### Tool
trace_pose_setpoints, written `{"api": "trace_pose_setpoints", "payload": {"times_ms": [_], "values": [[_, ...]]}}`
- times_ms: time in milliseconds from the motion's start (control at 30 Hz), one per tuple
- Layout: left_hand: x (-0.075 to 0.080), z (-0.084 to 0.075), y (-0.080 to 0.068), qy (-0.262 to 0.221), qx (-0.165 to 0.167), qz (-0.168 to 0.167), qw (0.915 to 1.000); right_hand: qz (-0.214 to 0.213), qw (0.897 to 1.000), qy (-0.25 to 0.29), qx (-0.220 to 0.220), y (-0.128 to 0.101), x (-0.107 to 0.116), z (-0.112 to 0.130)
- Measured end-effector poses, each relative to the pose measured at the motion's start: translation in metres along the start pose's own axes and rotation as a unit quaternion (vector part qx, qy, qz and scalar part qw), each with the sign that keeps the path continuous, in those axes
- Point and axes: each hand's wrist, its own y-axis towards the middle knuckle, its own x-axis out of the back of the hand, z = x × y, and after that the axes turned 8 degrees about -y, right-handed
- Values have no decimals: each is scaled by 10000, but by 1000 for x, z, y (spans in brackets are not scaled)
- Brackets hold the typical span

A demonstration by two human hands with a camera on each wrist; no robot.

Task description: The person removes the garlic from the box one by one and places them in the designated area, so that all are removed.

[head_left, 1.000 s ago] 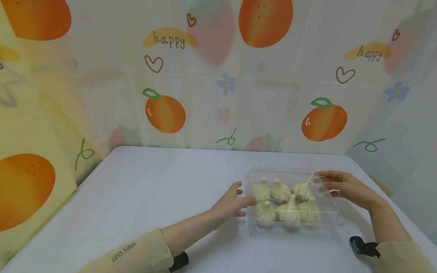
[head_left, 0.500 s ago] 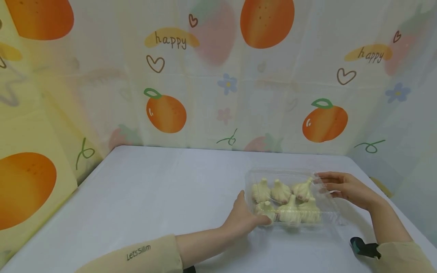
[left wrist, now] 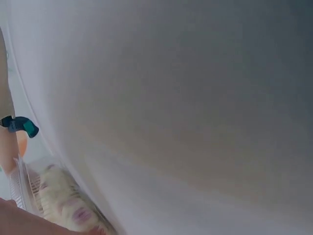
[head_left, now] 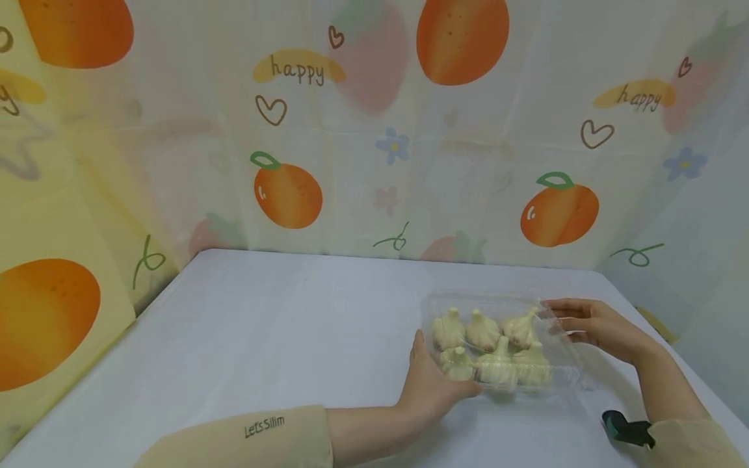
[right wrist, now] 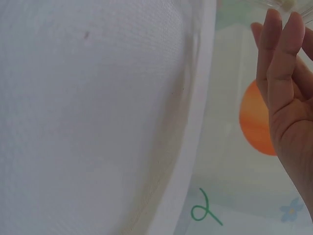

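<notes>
A clear plastic box point(head_left: 562, 351) with several garlic bulbs point(head_left: 496, 365) in two rows sits at the right of the white table. My left hand point(head_left: 430, 390) is spread at its near left corner, thumb along the front and a finger up the left side. On the opposite side my right hand point(head_left: 593, 325) has its fingertips at the box's right edge, fingers extended. The right wrist view shows those fingers point(right wrist: 281, 73) long and nearly straight, with a bit of clear plastic above. Low in the left wrist view, garlic shows through the plastic, partly behind the left hand point(left wrist: 29, 223).
The white table point(head_left: 281, 325) ends at a printed cloth backdrop point(head_left: 351, 149) with oranges and hearts. A yellow part of the cloth point(head_left: 47, 214) hangs along the left side. A black wrist device point(head_left: 626, 429) sits at the right cuff.
My left hand has moved right and nearer to me, from the box's left side round to its near left corner. The box and my right hand stay nearly where they were.
</notes>
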Motion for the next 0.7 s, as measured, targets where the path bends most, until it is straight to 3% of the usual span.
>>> {"api": "trace_pose_setpoints", "payload": {"times_ms": [433,700], "values": [[-6,5,2,89,-60,-175,9998,225,9997,102,88,0,-1,-2],[-7,4,2,279,-320,-212,9989,276,9990,142,321,-1,4,-2]]}}
